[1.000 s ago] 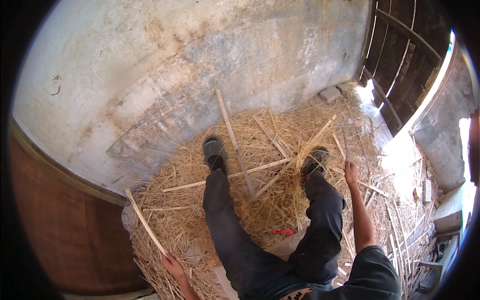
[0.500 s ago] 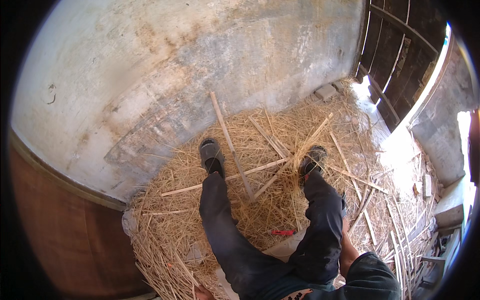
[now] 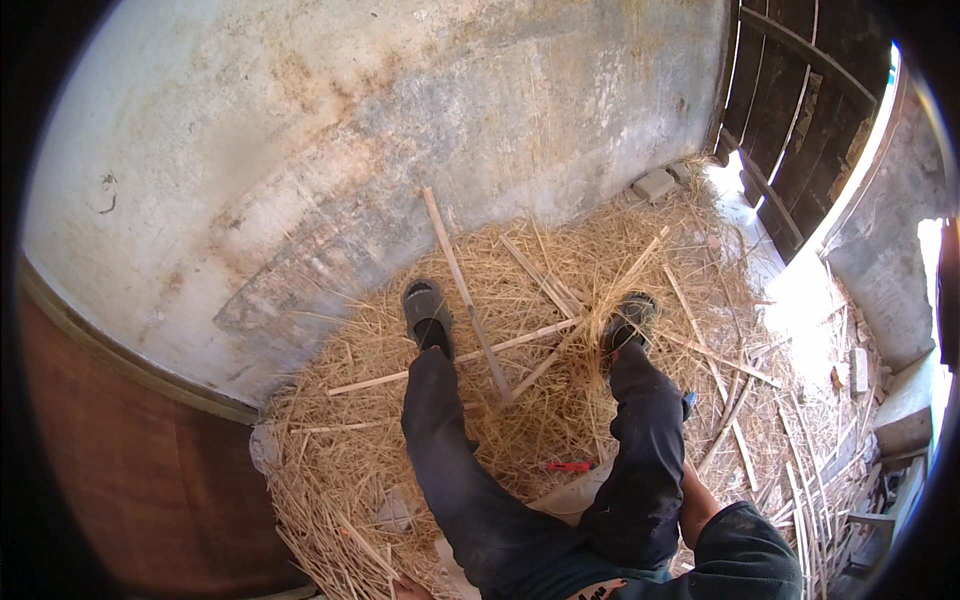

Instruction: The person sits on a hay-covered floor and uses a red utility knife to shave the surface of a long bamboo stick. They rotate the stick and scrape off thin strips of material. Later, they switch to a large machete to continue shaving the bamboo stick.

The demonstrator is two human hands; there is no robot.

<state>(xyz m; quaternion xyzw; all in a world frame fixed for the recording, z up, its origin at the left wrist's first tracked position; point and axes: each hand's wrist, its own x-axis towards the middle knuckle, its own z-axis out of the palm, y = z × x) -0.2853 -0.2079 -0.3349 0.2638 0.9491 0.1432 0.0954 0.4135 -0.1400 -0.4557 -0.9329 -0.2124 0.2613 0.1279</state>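
Only a small part of my left hand (image 3: 410, 588) shows at the lower edge, beside the end of a thin bamboo strip (image 3: 368, 550). Its fingers are cut off, so I cannot see whether it holds the strip. My right forearm (image 3: 697, 503) reaches down beside my right leg, and the leg covers the hand. A small blue object (image 3: 688, 402) peeks out beside my right knee; what it belongs to is hidden. Between my thighs lies a red-handled tool (image 3: 569, 466) on the straw, near a pale rounded surface (image 3: 575, 497), and neither hand is seen touching it.
Straw and shavings (image 3: 540, 430) cover the floor, with long wooden strips (image 3: 465, 290) lying crosswise around my feet. A stained wall (image 3: 400, 130) stands ahead and a brown panel (image 3: 130, 450) at left. Bricks (image 3: 655, 185) sit by the wall; wooden boards (image 3: 805, 120) form the right side.
The view has shifted slightly. My right forearm sits a little differently behind the leg, and more of the blue object shows beside the knee. The strips and red-handled tool stay in place.
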